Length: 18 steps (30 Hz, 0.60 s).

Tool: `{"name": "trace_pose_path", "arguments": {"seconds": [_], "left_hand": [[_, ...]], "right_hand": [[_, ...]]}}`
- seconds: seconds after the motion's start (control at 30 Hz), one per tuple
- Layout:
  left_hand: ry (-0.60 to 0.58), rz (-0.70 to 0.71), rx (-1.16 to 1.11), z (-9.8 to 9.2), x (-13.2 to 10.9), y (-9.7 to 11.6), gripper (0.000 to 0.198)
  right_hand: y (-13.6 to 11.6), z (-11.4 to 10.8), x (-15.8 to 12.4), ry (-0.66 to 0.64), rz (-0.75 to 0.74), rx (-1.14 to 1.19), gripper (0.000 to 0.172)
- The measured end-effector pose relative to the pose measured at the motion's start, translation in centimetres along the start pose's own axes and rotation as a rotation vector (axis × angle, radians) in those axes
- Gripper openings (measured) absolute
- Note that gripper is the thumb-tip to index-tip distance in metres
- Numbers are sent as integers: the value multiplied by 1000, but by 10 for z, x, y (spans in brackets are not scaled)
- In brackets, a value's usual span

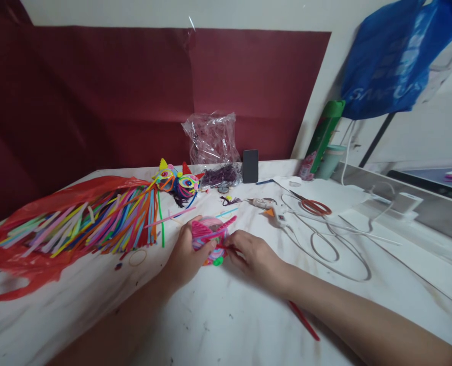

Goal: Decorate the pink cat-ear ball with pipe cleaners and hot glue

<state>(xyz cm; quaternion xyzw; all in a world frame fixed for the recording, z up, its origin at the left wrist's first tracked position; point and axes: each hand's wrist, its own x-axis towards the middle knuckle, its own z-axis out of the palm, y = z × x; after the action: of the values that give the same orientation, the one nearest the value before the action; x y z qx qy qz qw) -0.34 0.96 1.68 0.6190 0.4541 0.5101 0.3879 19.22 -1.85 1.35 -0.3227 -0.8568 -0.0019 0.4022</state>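
Note:
My left hand (183,254) is closed around a round craft piece (209,231) made of pink, lilac and white coiled pipe cleaners, with a pink pointed ear shape and a green bit at its lower edge. At the piece's right side, my right hand (252,254) pinches a thin red pipe cleaner, its fingertips against the coils. A red length (304,321) shows below my right forearm; whether it is the same strand is hidden. Two finished-looking colourful pipe-cleaner heads (187,184) with eyes and pointed ears sit behind.
Many coloured pipe cleaners (126,218) lie on a red plastic bag (31,277) to the left. Orange-handled scissors (315,206), a glue gun (279,217) and its looping cable (363,264) are at the right. A dark phone (250,166) leans upright at the back, beside a clear bag (212,137).

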Motion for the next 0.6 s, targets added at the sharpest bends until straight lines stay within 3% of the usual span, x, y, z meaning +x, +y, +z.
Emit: {"name": "trace_pose_path", "arguments": {"seconds": [0.33, 0.6], "left_hand": [[15, -50, 60, 2, 1, -3, 68], [21, -35, 64, 4, -1, 4, 67]], "right_hand": [[1, -7, -1, -101, -78, -74, 20], [2, -4, 0, -46, -64, -93, 15]]}}
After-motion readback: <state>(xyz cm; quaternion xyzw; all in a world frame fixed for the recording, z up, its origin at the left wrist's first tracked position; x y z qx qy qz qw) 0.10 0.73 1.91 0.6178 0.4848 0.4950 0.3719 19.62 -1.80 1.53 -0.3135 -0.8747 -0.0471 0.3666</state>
